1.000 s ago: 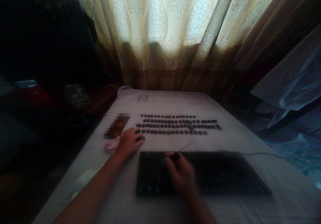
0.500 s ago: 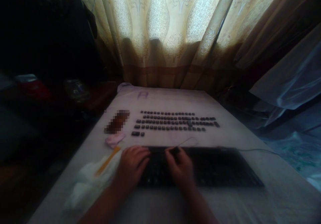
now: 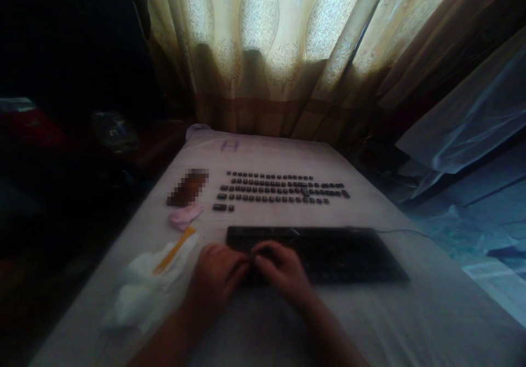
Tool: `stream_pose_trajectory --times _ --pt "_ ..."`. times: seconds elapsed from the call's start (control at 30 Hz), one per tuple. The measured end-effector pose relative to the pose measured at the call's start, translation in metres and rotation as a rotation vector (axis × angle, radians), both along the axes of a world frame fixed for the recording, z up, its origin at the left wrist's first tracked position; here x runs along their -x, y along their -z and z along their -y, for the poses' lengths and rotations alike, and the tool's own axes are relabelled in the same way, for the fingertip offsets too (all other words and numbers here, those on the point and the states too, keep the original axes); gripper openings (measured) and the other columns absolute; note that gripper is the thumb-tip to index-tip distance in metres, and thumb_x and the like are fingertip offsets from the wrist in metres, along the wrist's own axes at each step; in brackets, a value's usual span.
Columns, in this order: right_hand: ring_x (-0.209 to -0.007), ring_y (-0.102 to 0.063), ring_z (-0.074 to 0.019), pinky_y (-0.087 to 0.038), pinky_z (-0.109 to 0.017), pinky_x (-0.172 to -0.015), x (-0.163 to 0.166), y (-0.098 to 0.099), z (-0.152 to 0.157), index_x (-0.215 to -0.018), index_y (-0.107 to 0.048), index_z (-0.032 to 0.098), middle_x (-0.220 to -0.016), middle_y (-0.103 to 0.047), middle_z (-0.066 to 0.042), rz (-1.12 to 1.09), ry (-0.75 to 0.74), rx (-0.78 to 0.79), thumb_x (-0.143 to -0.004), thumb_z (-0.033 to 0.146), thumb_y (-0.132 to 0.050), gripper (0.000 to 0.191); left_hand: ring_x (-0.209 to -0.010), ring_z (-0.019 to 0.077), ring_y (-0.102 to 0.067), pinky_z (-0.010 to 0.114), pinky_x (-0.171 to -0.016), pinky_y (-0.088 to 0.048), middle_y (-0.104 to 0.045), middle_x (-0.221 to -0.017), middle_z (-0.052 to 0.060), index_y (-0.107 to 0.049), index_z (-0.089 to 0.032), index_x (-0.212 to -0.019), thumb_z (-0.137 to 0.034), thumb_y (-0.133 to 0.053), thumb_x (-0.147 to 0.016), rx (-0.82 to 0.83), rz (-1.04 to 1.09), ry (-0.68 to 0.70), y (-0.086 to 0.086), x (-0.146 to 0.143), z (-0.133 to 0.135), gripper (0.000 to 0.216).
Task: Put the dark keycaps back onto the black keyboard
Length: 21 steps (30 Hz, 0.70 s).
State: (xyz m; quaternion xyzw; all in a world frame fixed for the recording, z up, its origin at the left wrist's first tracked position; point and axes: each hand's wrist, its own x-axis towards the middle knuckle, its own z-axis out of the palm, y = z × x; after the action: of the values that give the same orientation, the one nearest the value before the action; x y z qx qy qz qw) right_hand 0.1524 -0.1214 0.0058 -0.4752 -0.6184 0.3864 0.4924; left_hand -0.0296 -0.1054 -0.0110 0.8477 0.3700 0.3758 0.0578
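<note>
Resting together on keyboard (image 3: 329, 252): left hand (image 3: 216, 279), right hand (image 3: 279, 271) (grasp unclear); "H" mark (image 3: 230, 146) beyond.

- Dim overall; daylight glows through the curtain (image 3: 263, 44).
- Left of the curtain, everything sinks into black shadow.
- Below the curtain, the keyboard (image 3: 329, 252) looks murky and motion-blurred.

Left hand (image 3: 217, 276) and right hand (image 3: 279, 268) resting together on black keyboard's (image 3: 329, 252) near-left corner, loose keycaps (image 3: 279, 189) lying in rows beyond, curtain (image 3: 287, 55) glowing behind
</note>
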Motion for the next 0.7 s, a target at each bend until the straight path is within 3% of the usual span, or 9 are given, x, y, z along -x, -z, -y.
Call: stream_pose_trajectory --times 0.1,0.2,0.43,0.7 --pt "-0.070 -0.069 -0.0166 -0.056 -0.025 -0.064 -0.011 -0.009 0.005 -0.090 -0.072 0.019 -0.080 -0.075 -0.004 0.055 -0.017 -0.012 -0.082 0.024 -0.059 0.016 -0.072 0.0196 -0.063 0.037 -0.073 -0.044 -0.071 -0.079 0.002 -0.064 -0.020 -0.090 -0.024 -0.051 -0.093 -0.025 -0.037 0.032 -0.006 -0.001 0.001 0.014" --pt "-0.068 -0.070 -0.0160 -0.056 -0.024 -0.064 -0.018 -0.016 0.011 -0.084 -0.072 0.019 -0.076 -0.075 -0.003 0.151 -0.013 -0.116 -0.082 0.021 -0.058 0.014 -0.070 0.0189 -0.063 0.037 -0.073 -0.044 -0.070 -0.076 0.001 -0.063 -0.020 -0.088 -0.021 -0.050 -0.093 -0.039 -0.045 0.083 -0.013 -0.005 0.006 0.014" --pt "-0.056 -0.065 -0.0149 -0.051 -0.023 -0.053 -0.009 -0.008 0.025 -0.080 -0.065 0.020 -0.065 -0.070 -0.002 0.264 0.214 -0.432 -0.081 0.011 -0.054 0.015 -0.069 0.0181 -0.064 0.040 -0.079 -0.046 -0.072 -0.077 0.000 -0.062 -0.020 -0.095 -0.018 -0.051 -0.092 -0.058 -0.019 0.097 -0.013 -0.014 0.020 0.012" --pt "-0.059 -0.065 -0.0151 -0.052 -0.024 -0.056 -0.012 -0.001 0.020 -0.081 -0.066 0.020 -0.067 -0.069 -0.002 0.249 0.012 -0.327 -0.082 0.014 -0.064 0.006 -0.065 0.0182 -0.063 0.038 -0.073 -0.050 -0.069 -0.067 0.001 -0.065 -0.021 -0.089 -0.019 -0.047 -0.094 -0.052 -0.061 0.074 -0.018 -0.016 0.017 0.019"
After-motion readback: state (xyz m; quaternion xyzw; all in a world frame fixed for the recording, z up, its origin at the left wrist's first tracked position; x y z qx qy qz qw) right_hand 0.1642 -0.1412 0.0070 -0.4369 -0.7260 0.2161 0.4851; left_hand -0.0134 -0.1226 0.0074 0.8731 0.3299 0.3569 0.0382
